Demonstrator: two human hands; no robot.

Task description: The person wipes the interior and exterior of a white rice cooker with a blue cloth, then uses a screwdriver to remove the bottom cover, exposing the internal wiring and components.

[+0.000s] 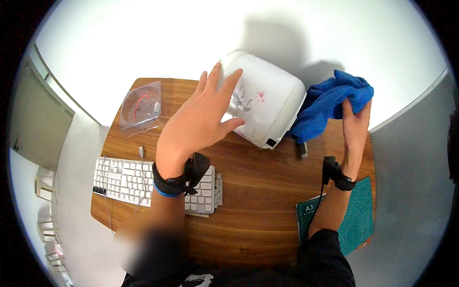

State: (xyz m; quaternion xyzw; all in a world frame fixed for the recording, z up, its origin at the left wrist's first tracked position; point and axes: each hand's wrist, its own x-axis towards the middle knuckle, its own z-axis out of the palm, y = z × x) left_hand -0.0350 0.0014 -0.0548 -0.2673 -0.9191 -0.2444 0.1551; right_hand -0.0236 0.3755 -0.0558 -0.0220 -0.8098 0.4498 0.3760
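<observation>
A white, round-cornered appliance [274,88] with a flower print and a small black socket at its near corner stands at the back of the table, turned at an angle. My left hand [198,115] has its fingers spread at the appliance's left side; whether it touches the surface, I cannot tell. To the right, my right hand [357,122] grips a bunched blue cloth [319,110]. The cloth lies against the appliance's right side, and part of that side is hidden behind it. Some of my right fingers are covered by the cloth.
A white keyboard [125,179] lies at the left under my left forearm, a cable plug [141,151] beside it. Behind it is a clear plastic package [142,107] with a red wire. A green cutting mat [356,215] sits under my right forearm. The wall [167,43] rises behind the table.
</observation>
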